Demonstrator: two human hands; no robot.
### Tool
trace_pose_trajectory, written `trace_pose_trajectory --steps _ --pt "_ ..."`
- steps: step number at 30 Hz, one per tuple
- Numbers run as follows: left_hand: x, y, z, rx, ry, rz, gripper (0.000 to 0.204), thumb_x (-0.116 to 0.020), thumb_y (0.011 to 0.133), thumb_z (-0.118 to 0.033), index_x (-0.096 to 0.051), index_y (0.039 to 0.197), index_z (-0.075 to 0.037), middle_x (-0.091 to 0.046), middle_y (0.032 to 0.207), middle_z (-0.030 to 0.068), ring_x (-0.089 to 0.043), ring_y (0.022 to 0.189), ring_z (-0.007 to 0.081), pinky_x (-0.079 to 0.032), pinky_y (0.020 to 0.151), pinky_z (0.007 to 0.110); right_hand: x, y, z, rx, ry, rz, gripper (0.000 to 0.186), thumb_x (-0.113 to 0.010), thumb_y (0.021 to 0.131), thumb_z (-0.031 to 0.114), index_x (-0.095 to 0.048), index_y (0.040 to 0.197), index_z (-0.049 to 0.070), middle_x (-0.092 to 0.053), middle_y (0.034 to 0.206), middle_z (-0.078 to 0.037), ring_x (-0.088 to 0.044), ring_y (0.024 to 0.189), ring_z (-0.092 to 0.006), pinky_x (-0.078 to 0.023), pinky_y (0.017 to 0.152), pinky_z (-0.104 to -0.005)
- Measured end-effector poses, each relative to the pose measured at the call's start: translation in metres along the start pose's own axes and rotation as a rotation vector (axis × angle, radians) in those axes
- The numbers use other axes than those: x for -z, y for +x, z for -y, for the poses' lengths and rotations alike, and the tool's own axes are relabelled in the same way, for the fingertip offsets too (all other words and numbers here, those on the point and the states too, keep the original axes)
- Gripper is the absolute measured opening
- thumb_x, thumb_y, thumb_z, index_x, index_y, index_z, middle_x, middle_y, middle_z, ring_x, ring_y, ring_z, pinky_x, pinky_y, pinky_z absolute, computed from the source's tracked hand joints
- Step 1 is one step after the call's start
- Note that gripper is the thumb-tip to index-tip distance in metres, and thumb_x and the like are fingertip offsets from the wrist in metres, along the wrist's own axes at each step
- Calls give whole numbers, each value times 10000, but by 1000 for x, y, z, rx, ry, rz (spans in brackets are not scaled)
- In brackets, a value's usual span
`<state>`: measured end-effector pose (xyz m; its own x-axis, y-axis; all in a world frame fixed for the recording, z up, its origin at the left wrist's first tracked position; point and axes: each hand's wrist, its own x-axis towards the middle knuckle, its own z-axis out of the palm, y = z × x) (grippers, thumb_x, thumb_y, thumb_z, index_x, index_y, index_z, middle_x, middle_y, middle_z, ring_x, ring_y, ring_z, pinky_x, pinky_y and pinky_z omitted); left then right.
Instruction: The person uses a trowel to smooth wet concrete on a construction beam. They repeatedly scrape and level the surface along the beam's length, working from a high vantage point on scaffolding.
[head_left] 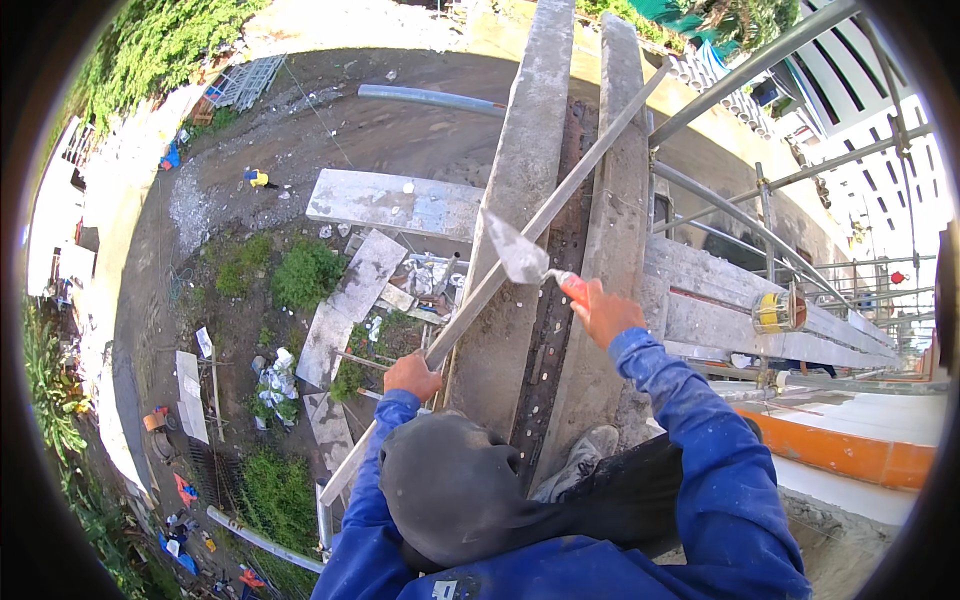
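Observation:
My left hand (pixel 412 378) grips a long, narrow grey straight bar (pixel 565 195), which runs diagonally from the lower middle up to the upper right. My right hand (pixel 605 315) holds a pointed trowel by its orange handle. The trowel's grey-smeared blade (pixel 512 250) lies over the bar and may touch it; I cannot tell. Beneath both are two long, dusty planks (pixel 525 90) with a dark, gritty gap between them. My shoe (pixel 585 460) rests on the planks at the lower middle.
Scaffold tubes (pixel 740 75) rise along the right, beside further boards (pixel 720 320) and a yellow cylindrical object (pixel 775 312). An orange band (pixel 830 445) runs along a white ledge at lower right. Far below lie ground with shrubs (pixel 305 275), loose boards, debris and a distant person (pixel 260 179).

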<state>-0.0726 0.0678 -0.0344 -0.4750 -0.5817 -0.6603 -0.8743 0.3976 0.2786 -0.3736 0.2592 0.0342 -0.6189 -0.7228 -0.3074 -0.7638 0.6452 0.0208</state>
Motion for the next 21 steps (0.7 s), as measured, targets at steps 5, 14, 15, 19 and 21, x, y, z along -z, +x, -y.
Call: trace_pose_trajectory --steps 5,14,15,19,21 --pt "-9 1 1 13 8 -43 581 -651 724 -305 -634 1254 -67 -705 1075 234 -676 1016 407 -521 923 495 3 22 -27 0 -54 -2 425 -589 946 484 -508 1070 86 -720 873 -200 -705 732 -412 -558 599 -499" --pt "-23 -25 120 -45 -98 81 663 -713 726 -382 -612 1306 -77 -705 1086 237 -673 1034 401 -513 941 460 19 21 7 -375 1160 31 573 -680 895 433 -488 1270 44 -641 829 -121 -662 638 -227 -535 510 -396" --pt "-34 -25 154 -48 -132 112 674 -725 721 -398 -616 1303 -76 -704 1086 241 -675 1030 396 -516 935 449 17 8 19 -415 1430 108 535 -705 886 388 -509 1250 49 -619 826 -80 -652 683 -199 -533 497 -393" --pt "-61 -32 198 -157 -275 185 689 -761 712 -431 -637 1276 -55 -705 1077 251 -688 1013 373 -523 913 416 5 -27 50 -387 2010 259 453 -713 870 293 -537 1212 53 -563 779 -39 -582 555 -143 -497 456 -333" --pt "-57 -20 161 -206 -281 217 683 -769 712 -425 -645 1262 -39 -707 1074 250 -694 1007 359 -523 909 407 -10 -23 50 -381 1947 325 406 -701 869 266 -547 1180 55 -573 791 -47 -570 517 -142 -485 447 -306"
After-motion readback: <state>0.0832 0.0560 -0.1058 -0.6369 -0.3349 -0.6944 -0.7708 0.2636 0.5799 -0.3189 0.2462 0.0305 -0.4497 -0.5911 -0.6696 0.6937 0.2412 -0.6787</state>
